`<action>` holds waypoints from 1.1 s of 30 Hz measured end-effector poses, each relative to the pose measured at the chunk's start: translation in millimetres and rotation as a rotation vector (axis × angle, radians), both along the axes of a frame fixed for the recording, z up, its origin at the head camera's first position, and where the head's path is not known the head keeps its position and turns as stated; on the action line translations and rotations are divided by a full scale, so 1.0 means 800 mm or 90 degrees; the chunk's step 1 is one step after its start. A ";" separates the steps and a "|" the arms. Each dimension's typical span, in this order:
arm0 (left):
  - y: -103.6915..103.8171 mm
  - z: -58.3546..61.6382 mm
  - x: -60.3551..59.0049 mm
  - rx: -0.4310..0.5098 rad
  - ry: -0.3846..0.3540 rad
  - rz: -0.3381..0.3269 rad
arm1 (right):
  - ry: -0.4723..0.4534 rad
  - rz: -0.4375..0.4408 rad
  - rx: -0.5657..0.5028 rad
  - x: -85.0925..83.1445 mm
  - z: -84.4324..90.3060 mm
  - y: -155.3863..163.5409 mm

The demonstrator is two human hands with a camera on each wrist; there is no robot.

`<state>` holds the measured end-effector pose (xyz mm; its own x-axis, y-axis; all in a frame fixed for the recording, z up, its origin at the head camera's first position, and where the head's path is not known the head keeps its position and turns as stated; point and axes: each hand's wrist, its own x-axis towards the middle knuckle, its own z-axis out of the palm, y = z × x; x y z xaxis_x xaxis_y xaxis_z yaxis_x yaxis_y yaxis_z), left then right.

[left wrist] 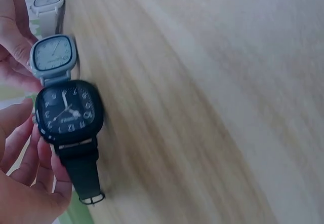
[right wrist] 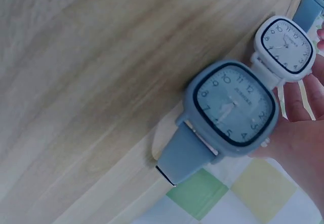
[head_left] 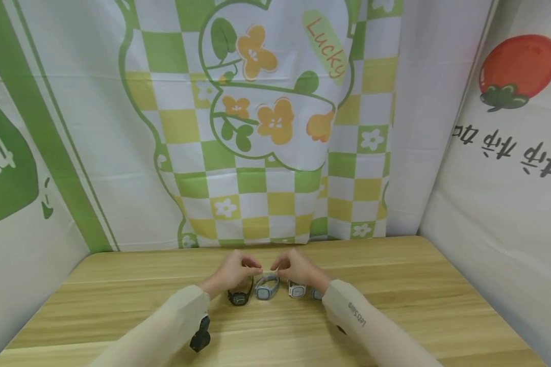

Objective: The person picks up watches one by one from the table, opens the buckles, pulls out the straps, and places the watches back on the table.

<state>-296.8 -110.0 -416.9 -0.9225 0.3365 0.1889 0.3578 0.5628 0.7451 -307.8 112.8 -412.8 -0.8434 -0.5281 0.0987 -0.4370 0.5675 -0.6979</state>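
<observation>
Beyond a row of watches, my left hand [head_left: 237, 268] and right hand [head_left: 297, 266] face each other, thumbs and fingers pinched at the ends of a thin pale strip [head_left: 268, 271]. Its kind is too small to tell. Nearest my left hand stands a black watch [left wrist: 70, 111] with a squarish dial. To its right is a light grey-blue watch [head_left: 264, 292], just below the fingertips. A white watch [right wrist: 286, 47] and a blue watch [right wrist: 232, 105] stand in front of my right hand. In the left wrist view the left fingers [left wrist: 17, 155] are partly behind the black watch.
The wooden table [head_left: 275, 336] carries the watches near its far edge. A green and yellow checked curtain [head_left: 257, 188] hangs behind it, with white printed cloth [head_left: 500, 214] at the sides. A black wrist device [head_left: 200, 335] is on the left forearm.
</observation>
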 end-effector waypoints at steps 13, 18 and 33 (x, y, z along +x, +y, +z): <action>0.005 -0.011 0.003 0.021 -0.004 -0.035 | 0.015 -0.009 0.006 0.002 -0.010 -0.001; 0.007 -0.012 0.004 0.020 -0.004 -0.049 | 0.025 -0.014 0.011 0.003 -0.011 -0.002; 0.008 -0.017 0.001 0.016 -0.007 -0.064 | 0.031 -0.059 0.052 0.003 -0.014 -0.008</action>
